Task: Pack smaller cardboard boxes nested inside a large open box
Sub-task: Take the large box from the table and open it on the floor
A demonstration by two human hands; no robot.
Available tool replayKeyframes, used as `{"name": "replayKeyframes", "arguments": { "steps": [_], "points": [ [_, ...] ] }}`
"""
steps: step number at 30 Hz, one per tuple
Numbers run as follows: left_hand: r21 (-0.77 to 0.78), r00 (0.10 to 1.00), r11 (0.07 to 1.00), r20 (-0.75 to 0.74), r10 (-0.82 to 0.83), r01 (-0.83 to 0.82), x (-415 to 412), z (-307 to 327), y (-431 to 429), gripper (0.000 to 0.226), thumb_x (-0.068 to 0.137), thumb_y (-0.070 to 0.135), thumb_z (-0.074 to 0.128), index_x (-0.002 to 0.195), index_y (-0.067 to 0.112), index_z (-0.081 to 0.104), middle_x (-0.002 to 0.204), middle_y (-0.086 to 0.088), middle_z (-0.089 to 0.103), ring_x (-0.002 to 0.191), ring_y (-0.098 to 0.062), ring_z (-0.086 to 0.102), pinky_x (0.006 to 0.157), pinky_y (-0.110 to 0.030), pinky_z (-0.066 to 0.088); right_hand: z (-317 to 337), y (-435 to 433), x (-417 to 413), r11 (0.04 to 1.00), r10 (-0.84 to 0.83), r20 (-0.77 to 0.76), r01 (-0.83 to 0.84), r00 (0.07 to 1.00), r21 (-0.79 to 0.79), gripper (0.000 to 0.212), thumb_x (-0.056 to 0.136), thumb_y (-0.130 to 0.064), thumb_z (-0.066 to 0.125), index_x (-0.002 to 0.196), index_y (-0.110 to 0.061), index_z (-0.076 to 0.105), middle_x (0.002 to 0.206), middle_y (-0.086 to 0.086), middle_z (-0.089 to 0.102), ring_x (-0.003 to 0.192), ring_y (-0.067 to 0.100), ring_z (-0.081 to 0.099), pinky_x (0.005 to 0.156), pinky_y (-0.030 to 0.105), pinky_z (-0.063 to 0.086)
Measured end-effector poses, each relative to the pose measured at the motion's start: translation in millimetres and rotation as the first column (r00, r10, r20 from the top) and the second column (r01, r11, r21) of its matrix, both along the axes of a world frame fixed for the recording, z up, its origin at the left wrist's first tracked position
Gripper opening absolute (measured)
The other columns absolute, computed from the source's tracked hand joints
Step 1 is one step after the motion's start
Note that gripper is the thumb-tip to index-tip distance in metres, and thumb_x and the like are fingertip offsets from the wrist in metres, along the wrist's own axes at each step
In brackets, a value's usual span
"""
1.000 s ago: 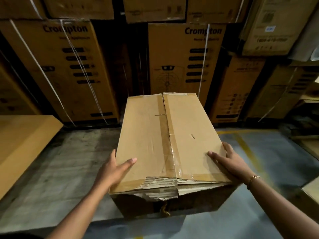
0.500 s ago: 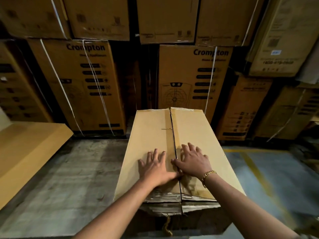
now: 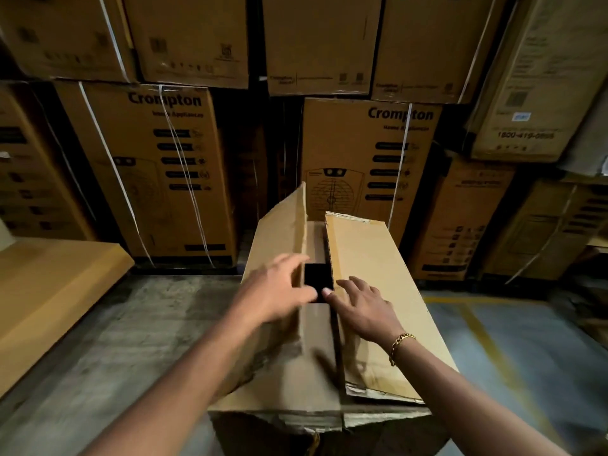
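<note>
A large brown cardboard box (image 3: pixel 283 383) stands on the floor right in front of me. Its left top flap (image 3: pixel 283 225) is tilted up, and my left hand (image 3: pixel 276 291) grips that flap near its inner edge, blurred by motion. The right top flap (image 3: pixel 378 268) lies almost flat, slightly raised along the seam. My right hand (image 3: pixel 365 307) rests on it with fingers spread and the thumb at the inner edge. A dark gap (image 3: pixel 317 281) shows between the flaps; what is inside is hidden. No smaller boxes are in sight.
Tall strapped Crompton cartons (image 3: pixel 164 166) are stacked in a wall right behind the box, with more to the right (image 3: pixel 460 218). A flat cardboard slab (image 3: pixel 49 291) lies at the left. Concrete floor (image 3: pixel 148 324) surrounds the box, with a yellow line (image 3: pixel 487 343) on the right.
Both hands lay flat on the shut flaps at the seam. Now the left flap is lifted up and leftward, the right flap has risen slightly, and the dark gap has opened.
</note>
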State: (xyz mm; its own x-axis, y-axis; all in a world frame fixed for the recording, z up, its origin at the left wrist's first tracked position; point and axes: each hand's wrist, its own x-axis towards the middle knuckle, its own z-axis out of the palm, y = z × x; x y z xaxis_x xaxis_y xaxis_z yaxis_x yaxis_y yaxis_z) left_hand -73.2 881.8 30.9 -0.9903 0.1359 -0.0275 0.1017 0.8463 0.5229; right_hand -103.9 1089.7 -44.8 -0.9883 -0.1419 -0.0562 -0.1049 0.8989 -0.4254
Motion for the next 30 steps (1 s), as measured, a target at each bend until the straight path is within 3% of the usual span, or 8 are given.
{"name": "replayKeyframes", "arguments": {
  "steps": [5,8,10,12,16,20,24,30],
  "points": [
    [0.045,0.999,0.999,-0.038,0.032,-0.03,6,47,-102,0.059,0.089,0.023,0.067,0.141,0.042,0.047,0.142,0.005,0.052,0.102,-0.017,0.063,0.082,-0.032,0.051,-6,-7,6,0.97,0.115,0.065,-0.127,0.991,0.209,0.091,0.08,-0.06,0.062,0.155,-0.028,0.022,0.165,0.002,0.018,0.147,0.032,0.025,0.113,0.058,0.033],
    [-0.209,0.979,0.973,0.15,0.134,-0.101,9,50,-175,0.068,0.091,0.024,0.07,0.149,0.041,0.038,0.168,0.0,0.015,0.147,-0.024,0.03,0.115,-0.04,0.029,-5,-7,5,0.968,0.117,0.068,-0.129,0.991,0.217,0.086,0.079,-0.046,0.06,0.155,-0.027,0.024,0.163,0.001,0.023,0.144,0.031,0.03,0.109,0.055,0.039],
    [-0.518,0.939,0.849,0.231,0.255,-0.103,5,33,-207,0.075,0.09,0.036,0.07,0.153,0.045,0.029,0.168,0.0,-0.016,0.155,-0.027,-0.005,0.122,-0.051,0.008,-3,-8,4,0.965,0.119,0.074,-0.133,0.99,0.227,0.083,0.08,-0.044,0.059,0.154,-0.027,0.026,0.161,0.001,0.028,0.142,0.03,0.033,0.107,0.054,0.043],
    [-0.664,0.91,0.748,0.304,0.282,-0.01,3,2,-209,0.073,0.093,0.055,0.06,0.155,0.042,0.025,0.167,-0.004,-0.02,0.153,-0.031,-0.017,0.122,-0.057,-0.004,-4,-11,5,0.96,0.12,0.077,-0.135,0.99,0.245,0.08,0.081,-0.042,0.06,0.153,-0.026,0.029,0.158,0.002,0.032,0.139,0.031,0.036,0.105,0.053,0.045],
    [-0.259,0.841,0.963,0.505,0.194,-0.066,2,-73,-149,0.093,0.089,0.078,0.033,0.161,0.022,0.015,0.169,-0.008,0.009,0.154,-0.029,0.015,0.122,-0.045,0.017,1,-19,11,0.951,0.136,0.073,-0.151,0.988,0.272,0.072,0.084,-0.035,0.058,0.151,-0.024,0.032,0.153,0.004,0.038,0.133,0.031,0.043,0.098,0.052,0.051],
    [0.001,0.84,0.934,0.437,0.322,-0.358,-7,-134,-103,0.093,0.094,0.068,0.045,0.16,0.012,0.012,0.162,-0.017,0.029,0.144,-0.034,0.037,0.116,-0.043,0.034,47,0,7,0.964,0.136,0.014,-0.136,0.991,0.228,0.07,0.085,-0.037,0.062,0.151,-0.029,0.038,0.147,0.003,0.049,0.122,0.028,0.057,0.093,0.04,0.052],
    [0.063,0.892,0.929,0.31,0.329,-0.365,-6,-157,-105,0.083,0.093,0.067,0.049,0.155,0.017,0.028,0.152,-0.015,0.048,0.132,-0.036,0.051,0.107,-0.045,0.043,124,70,0,0.989,0.074,0.028,-0.077,0.997,0.124,0.055,0.087,-0.024,0.068,0.14,-0.033,0.054,0.131,0.001,0.063,0.109,0.019,0.061,0.088,0.029,0.047],
    [-0.097,0.914,0.93,0.175,0.366,-0.354,-1,-168,-107,0.087,0.091,0.08,0.022,0.158,0.024,0.019,0.152,-0.012,0.049,0.128,-0.036,0.054,0.098,-0.044,0.046,165,191,-3,0.722,-0.173,0.16,0.014,0.972,0.692,0.038,0.095,-0.029,0.056,0.133,-0.026,0.055,0.147,0.004,0.045,0.132,0.023,0.047,0.109,0.036,0.039]
  ]
}}
